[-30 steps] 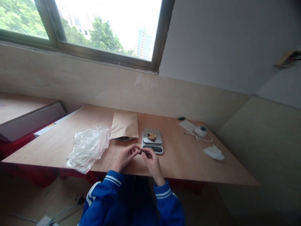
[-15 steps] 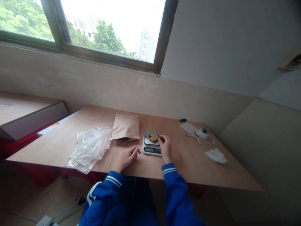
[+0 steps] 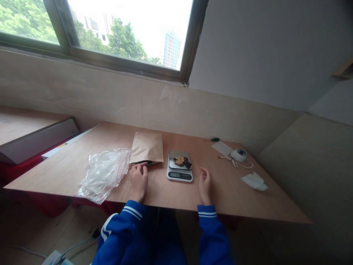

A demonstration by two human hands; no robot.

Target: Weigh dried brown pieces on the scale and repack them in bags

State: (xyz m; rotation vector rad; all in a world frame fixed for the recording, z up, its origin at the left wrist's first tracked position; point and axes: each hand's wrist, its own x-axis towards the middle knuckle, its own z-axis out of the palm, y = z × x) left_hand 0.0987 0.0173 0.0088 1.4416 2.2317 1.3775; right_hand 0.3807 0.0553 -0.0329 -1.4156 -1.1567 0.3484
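Note:
On the kitchen scale (image 3: 179, 176) lie several dried-looking tan and dark brown pieces (image 3: 182, 161), their exact kind too small to make out. My left hand (image 3: 139, 180) is at the mouth of the brown paper pouch (image 3: 147, 147), fingers stretched toward its dark opening. Whether the fingertips touch the pouch edge is hard to see; nothing shows in them. To the right of the scale, my right hand (image 3: 204, 184) rests near the tabletop, fingers loosely bent and holding nothing visible.
Clear zip bags (image 3: 106, 173) lie piled at the left of the wooden table (image 3: 171, 200). To the right are a white dome camera (image 3: 238, 155) with its cable, a white card (image 3: 222, 148), a crumpled tissue (image 3: 254, 181) and a green-handled screwdriver (image 3: 214, 140). A wall stands behind.
My right hand has let go of a dark brown piece, now on the scale, and has drawn back to the right. My left hand has moved left and forward to the pouch's mouth.

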